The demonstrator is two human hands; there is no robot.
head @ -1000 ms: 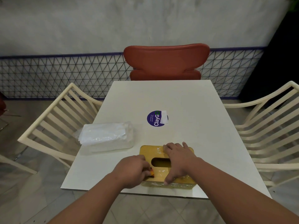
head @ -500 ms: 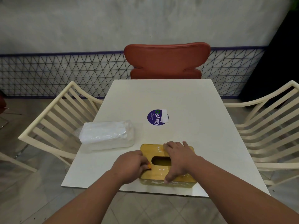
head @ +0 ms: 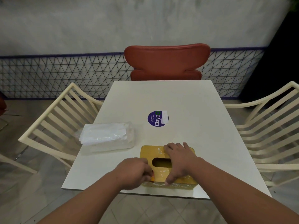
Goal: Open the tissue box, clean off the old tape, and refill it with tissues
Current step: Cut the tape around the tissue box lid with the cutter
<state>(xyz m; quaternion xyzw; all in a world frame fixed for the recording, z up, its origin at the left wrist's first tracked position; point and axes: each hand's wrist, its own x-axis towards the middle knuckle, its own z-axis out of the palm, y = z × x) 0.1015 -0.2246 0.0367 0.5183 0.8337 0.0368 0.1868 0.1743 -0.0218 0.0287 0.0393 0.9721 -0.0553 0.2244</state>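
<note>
Down near the front edge of the pale rectangular table (head: 186, 102) sat the yellow wooden tissue box (head: 149, 152) with its oval slot facing up, patches of old clear tape (head: 161, 150) shining on its lid and along its near side. My right hand (head: 179, 159) lay spread flat over the right part of the lid, fingers straight and reaching to the far edge, thumb pressed down at the near edge. My left hand (head: 132, 172) was curled at the box's near left corner, its fingers bent round a small orange thing (head: 152, 179) of which only a tip showed; I could not tell what it was, only that it touched the lid just left of the slot.

To the left of the box, near but apart from it, lay a clear plastic pack of white tissues (head: 105, 137). Further back on the table was a round purple sticker (head: 157, 118) reading ClayGo, with a white scrap over its right side. A red-brown chair (head: 166, 62) stood at the far end, and cream slatted chairs (head: 53, 126) stood on both sides.
</note>
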